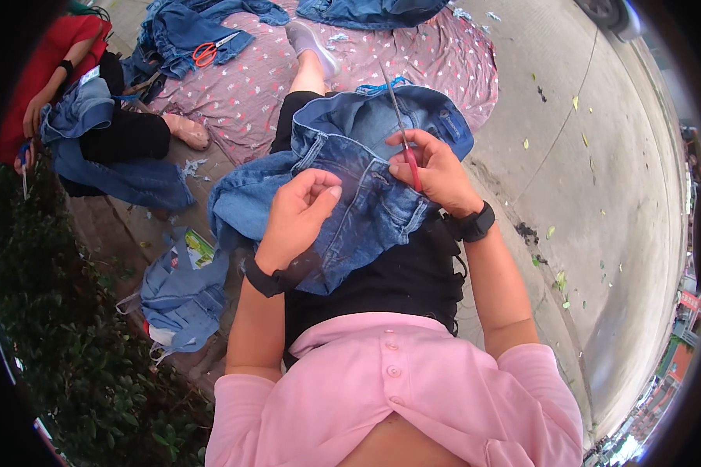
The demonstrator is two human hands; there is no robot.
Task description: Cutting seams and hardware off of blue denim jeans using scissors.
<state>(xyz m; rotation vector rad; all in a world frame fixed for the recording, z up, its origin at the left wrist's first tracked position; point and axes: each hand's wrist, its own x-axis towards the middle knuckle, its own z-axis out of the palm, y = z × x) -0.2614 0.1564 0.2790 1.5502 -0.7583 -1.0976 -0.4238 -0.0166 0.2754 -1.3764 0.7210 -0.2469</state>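
Note:
A pair of blue denim jeans (pixel 343 210) lies bunched across my lap, its waistband opened toward the far side. My right hand (pixel 436 171) grips red-handled scissors (pixel 403 128), seen nearly edge-on, with the long thin blade pointing away over the waistband. Above the left part of the jeans is my left hand (pixel 296 214), its fingers curled and the thumb close against the forefinger. Whatever may be pinched there is too small to make out. Dark bands circle both my wrists.
A pink patterned cloth (pixel 234 101) lies ahead, bearing more jeans (pixel 374 12) and orange-handled scissors (pixel 205 54). At left, a person in red (pixel 62 54) has jeans on the lap and blue-handled scissors (pixel 25 156). A denim bag (pixel 181 300) sits beside leafy bushes (pixel 93 373).

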